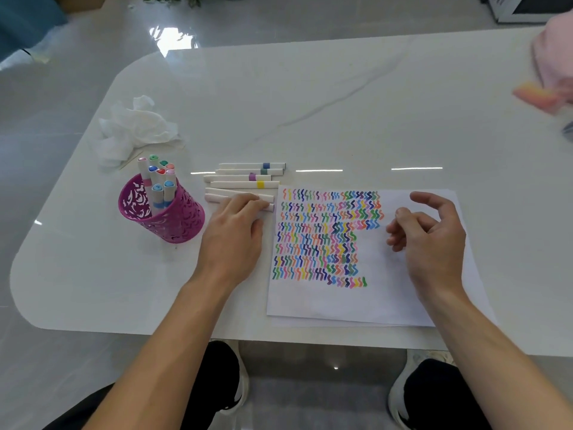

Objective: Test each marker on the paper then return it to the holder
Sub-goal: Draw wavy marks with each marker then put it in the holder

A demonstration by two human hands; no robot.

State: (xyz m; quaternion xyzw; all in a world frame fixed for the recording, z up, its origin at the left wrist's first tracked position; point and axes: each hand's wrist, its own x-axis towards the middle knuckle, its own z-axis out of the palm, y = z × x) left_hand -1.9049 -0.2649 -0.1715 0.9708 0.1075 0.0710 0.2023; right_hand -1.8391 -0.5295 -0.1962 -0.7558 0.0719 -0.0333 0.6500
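A pink cut-out holder stands at the left with several capped markers upright in it. Beside it, several white markers lie in a row on the table. My left hand rests its straight fingers across the nearest white marker, thumb just below it. The paper lies at the right, covered with rows of coloured zigzag strokes. My right hand hovers over the paper's blank right part, fingers loosely curled and holding nothing.
Crumpled white tissue lies behind the holder. A blurred pink and orange object sits at the table's far right edge. The white table has a rounded left corner. My shoes show below its front edge.
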